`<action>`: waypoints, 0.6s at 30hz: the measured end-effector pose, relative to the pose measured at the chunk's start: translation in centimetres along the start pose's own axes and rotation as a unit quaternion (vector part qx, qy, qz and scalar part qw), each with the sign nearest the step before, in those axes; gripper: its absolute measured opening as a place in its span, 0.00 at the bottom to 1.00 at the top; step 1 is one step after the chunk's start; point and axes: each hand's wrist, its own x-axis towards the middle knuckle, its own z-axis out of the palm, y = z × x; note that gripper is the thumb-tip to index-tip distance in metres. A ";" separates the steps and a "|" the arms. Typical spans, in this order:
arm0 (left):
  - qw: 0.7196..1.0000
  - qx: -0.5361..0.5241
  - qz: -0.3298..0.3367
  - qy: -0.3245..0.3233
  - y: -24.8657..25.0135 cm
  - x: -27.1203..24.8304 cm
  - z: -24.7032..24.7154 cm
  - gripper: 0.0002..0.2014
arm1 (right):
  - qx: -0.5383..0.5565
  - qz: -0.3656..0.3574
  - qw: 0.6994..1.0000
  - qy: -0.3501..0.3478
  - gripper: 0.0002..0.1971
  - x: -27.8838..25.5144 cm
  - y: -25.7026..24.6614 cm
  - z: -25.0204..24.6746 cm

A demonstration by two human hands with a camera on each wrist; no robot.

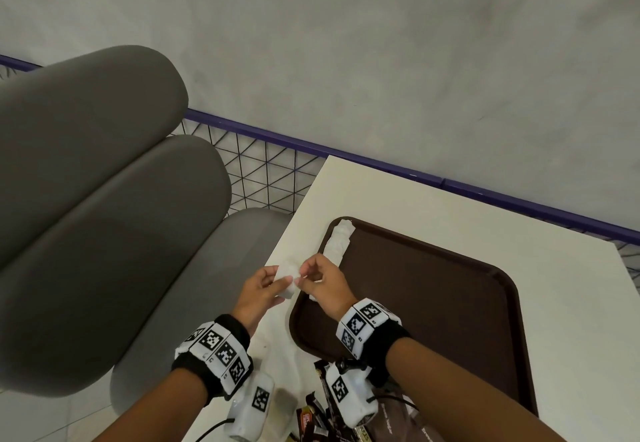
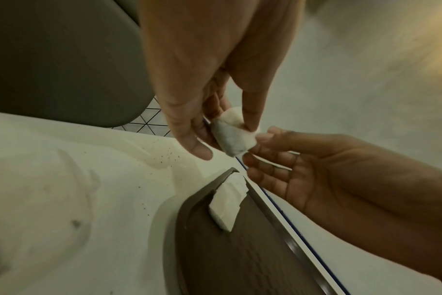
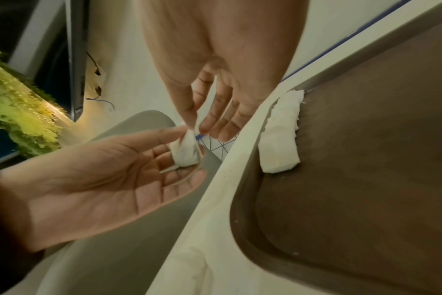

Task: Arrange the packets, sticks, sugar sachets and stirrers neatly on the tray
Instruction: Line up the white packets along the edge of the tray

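While the pile of dark brown printed packets and sticks [image 1: 332, 417] waits at the near edge of the white rectangular table [image 1: 415, 195], untouched, both hands work above the table's left edge, just beside the near left corner of the dark brown rounded plastic tray [image 1: 450, 303]. The left hand [image 1: 259, 294] holds a small stack of white paper sugar sachets [image 1: 288, 277]; in the wrist views its thumb and fingertips clamp the stack while the other fingers lie extended. The right hand [image 1: 325, 285] pinches the upper corner of the same stack between thumb and forefinger, with the remaining fingers loosely curled. The step in hand appears to be squaring or separating the held sachets before placement.

To do it well, the left hand should keep its pinch low on the stack so the right hand can align the top edges without bending the paper. A light grip is advisable, since the sachets look soft and liable to crease.

Farther along, a row of white paper sachets [image 1: 339, 242] lies inside the tray against its left rim, reaching to the far left corner. The held stack should be laid in line with that row, edges parallel to the rim, at its near end. Most of the tray floor is bare, so the task is judged to be at an early stage.
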 end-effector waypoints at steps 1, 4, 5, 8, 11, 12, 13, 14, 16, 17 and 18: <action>1.000 -0.009 0.001 0.000 0.1 0.0 0.1 0.06 | -0.003 -0.003 1.000 0.000 0.15 0.0 -0.1 0.2; 0.999 -0.038 -0.006 0.000 0.2 -0.1 0.1 0.04 | 0.011 -0.015 0.999 0.041 0.17 -0.1 -0.2 0.3; 0.999 -0.039 -0.007 -0.001 0.2 -0.1 0.0 0.04 | 0.020 -0.017 0.998 0.054 0.17 -0.2 -0.3 0.2; 0.999 -0.038 -0.002 0.001 0.1 -0.3 -0.2 0.03 | 0.024 -0.013 0.998 0.050 0.14 -0.4 -0.2 -0.2; 1.000 -0.031 -0.007 -0.002 0.0 -0.4 -0.1 0.03 | 0.010 -0.009 1.000 0.014 0.11 -0.9 0.2 -0.5; 1.000 -0.029 -0.012 -0.006 -0.1 -0.4 0.0 0.03 | 0.014 -0.003 1.000 0.011 0.12 -1.0 0.5 -0.5; 0.999 -0.024 -0.018 -0.010 -0.2 -0.4 0.1 0.03 | 0.019 0.003 1.000 0.016 0.13 -1.1 0.7 -0.6; 1.000 -0.017 -0.021 -0.014 -0.3 -0.3 0.2 0.04 | 0.021 0.011 0.999 0.027 0.13 -1.1 1.0 -0.8; 1.000 0.002 -0.022 -0.016 -0.4 -0.4 0.1 0.05 | 0.018 0.031 0.998 0.052 0.15 -1.1 1.7 -1.3; 1.000 0.006 -0.021 -0.014 -0.5 -0.5 -0.2 0.06 | 0.013 0.042 0.997 0.062 0.17 -1.1 2.1 -1.6; 1.000 0.008 -0.020 -0.010 -0.5 -0.5 -0.6 0.06 | 0.003 0.052 0.996 0.069 0.19 -1.1 2.6 -2.0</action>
